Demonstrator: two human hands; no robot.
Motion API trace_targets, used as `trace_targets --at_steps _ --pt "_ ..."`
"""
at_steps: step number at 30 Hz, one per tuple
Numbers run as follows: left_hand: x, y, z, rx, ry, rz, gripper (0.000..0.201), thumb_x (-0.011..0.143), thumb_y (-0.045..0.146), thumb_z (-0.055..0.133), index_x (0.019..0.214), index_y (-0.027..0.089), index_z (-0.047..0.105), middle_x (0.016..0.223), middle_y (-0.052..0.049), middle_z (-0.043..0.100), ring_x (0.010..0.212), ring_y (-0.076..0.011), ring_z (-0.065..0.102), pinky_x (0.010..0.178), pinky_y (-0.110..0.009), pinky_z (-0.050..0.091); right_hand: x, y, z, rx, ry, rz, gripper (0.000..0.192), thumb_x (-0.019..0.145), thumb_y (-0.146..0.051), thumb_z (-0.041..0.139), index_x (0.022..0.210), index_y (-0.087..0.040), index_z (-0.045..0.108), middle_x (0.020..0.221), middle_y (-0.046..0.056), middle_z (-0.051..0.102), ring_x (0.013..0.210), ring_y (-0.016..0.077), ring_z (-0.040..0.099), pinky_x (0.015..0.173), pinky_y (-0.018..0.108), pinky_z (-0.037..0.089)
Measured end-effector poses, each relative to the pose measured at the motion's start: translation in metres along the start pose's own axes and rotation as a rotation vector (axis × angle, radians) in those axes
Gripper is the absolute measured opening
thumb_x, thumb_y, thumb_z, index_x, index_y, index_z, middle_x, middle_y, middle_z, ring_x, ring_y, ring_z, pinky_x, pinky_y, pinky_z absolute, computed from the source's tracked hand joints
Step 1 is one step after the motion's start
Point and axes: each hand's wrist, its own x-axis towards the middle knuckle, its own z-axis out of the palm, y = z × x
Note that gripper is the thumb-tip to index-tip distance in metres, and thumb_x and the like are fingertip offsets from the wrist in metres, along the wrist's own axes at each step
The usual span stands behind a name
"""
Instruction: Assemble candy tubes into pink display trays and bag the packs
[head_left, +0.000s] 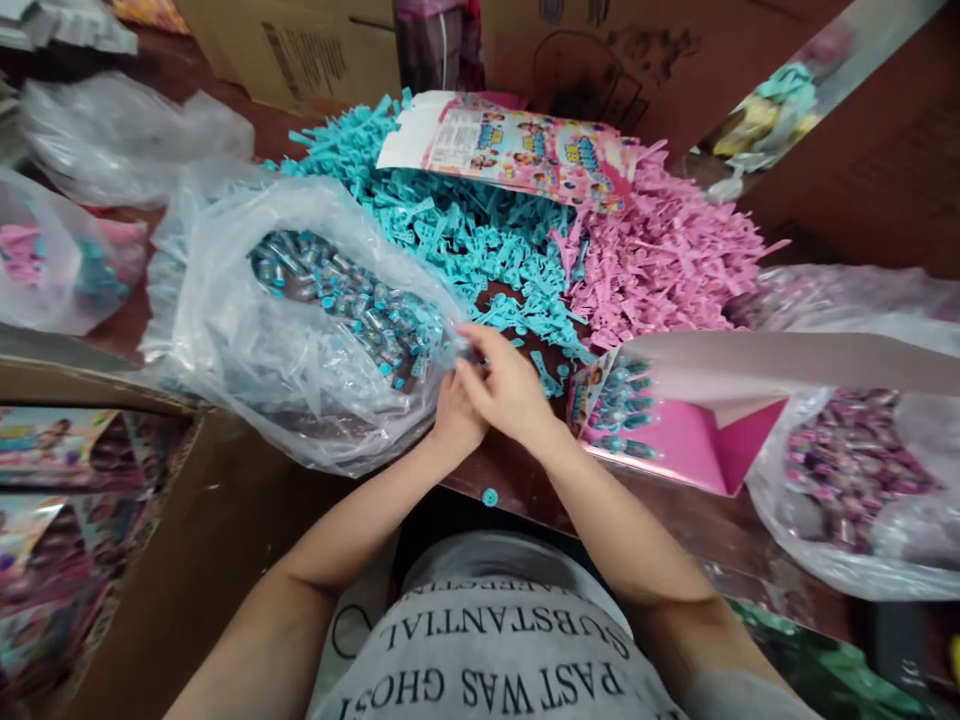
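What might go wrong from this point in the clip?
The small round teal piece lies near the front edge of the table, so a forearm could brush it off. The teal pile and pink pile meet, so colours might mix if either is nudged. The open plastic bag sits right by the left hand and right hand; a snag on its rim could spill some contents.
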Motion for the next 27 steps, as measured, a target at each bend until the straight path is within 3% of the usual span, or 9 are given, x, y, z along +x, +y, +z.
trace_targets --at_steps 2,4,6,9,12,15,17,21,27 --pt "0.006 0.008 -0.007 0.119 -0.011 0.023 0.02 0.101 0.024 0.055 0.108 0.021 0.074 0.113 -0.015 0.074 0.123 -0.0377 0.066 0.113 -0.056 0.05 -0.036 0.013 -0.016 0.187 0.23 0.067 0.028 0.101 -0.035 0.061 0.127 -0.025 0.055 0.127 0.01 0.073 0.115 0.0232 0.071 0.101 0.041 0.057" --pt "0.015 0.013 -0.014 0.245 0.016 0.036 0.025 0.102 0.02 0.05 0.113 0.02 0.073 0.112 -0.015 0.073 0.116 -0.0338 0.067 0.107 -0.051 0.053 -0.079 0.018 -0.018 0.365 0.311 0.165 0.028 0.099 -0.04 0.067 0.119 -0.028 0.051 0.119 0.007 0.075 0.11 0.022 0.074 0.095 0.041 0.06" --pt "0.025 0.014 -0.02 0.24 0.127 0.031 0.027 0.106 0.025 0.048 0.118 0.019 0.072 0.112 -0.014 0.071 0.112 -0.03 0.067 0.105 -0.045 0.054 -0.122 0.018 -0.004 0.567 0.129 0.252 0.028 0.101 -0.043 0.068 0.119 -0.031 0.05 0.113 0.006 0.077 0.104 0.0208 0.075 0.09 0.04 0.062" --pt "0.034 0.009 -0.032 -0.058 0.319 -0.037 0.035 0.109 0.044 0.051 0.126 0.02 0.069 0.115 -0.011 0.069 0.109 -0.0249 0.067 0.103 -0.04 0.055 -0.161 0.024 0.026 0.846 -0.197 0.361 0.03 0.102 -0.051 0.065 0.12 -0.03 0.052 0.101 0.004 0.079 0.09 0.0194 0.076 0.084 0.04 0.064" --pt "0.025 0.006 -0.051 -0.394 0.336 -0.225 0.039 0.105 0.052 0.056 0.129 0.024 0.069 0.101 -0.005 0.07 0.08 -0.0175 0.064 0.079 -0.031 0.057 -0.153 0.044 0.037 0.87 0.064 0.468 0.038 0.097 -0.056 0.069 0.117 -0.028 0.052 0.104 0.005 0.078 0.095 0.0182 0.075 0.098 0.043 0.061" --pt "-0.005 0.013 -0.068 -0.531 0.289 -0.403 0.029 0.1 0.049 0.063 0.112 0.025 0.073 0.071 0.001 0.057 0.057 -0.014 0.047 0.056 -0.026 0.043 -0.123 0.056 0.02 0.776 0.305 0.466 0.044 0.094 -0.058 0.071 0.122 -0.029 0.054 0.115 0.006 0.076 0.103 0.0186 0.073 0.102 0.043 0.061" --pt "-0.03 0.023 -0.073 -0.534 0.22 -0.457 0.027 0.097 0.05 0.066 0.099 0.024 0.073 0.061 0.004 0.049 0.053 -0.0132 0.041 0.052 -0.026 0.036 -0.112 0.052 0.002 0.725 0.254 0.388 0.043 0.094 -0.057 0.073 0.123 -0.029 0.06 0.123 0.007 0.074 0.104 0.0191 0.073 0.095 0.041 0.064" --pt "-0.064 0.043 -0.06 -0.462 0.111 -0.436 0.04 0.091 0.058 0.071 0.079 0.02 0.071 0.069 0.001 0.056 0.064 -0.0145 0.05 0.063 -0.028 0.043 -0.111 0.034 -0.017 0.647 0.124 0.167 0.031 0.091 -0.046 0.081 0.114 -0.027 0.072 0.123 0.006 0.072 0.102 0.0185 0.074 0.093 0.04 0.064" --pt "-0.062 0.045 -0.04 -0.284 0.188 -0.287 0.059 0.096 0.065 0.066 0.059 0.019 0.059 0.074 -0.001 0.053 0.073 -0.0155 0.052 0.071 -0.03 0.046 -0.111 0.031 -0.026 0.447 -0.005 -0.013 0.023 0.1 -0.033 0.075 0.123 -0.027 0.075 0.122 0.005 0.079 0.114 0.019 0.076 0.102 0.039 0.063"
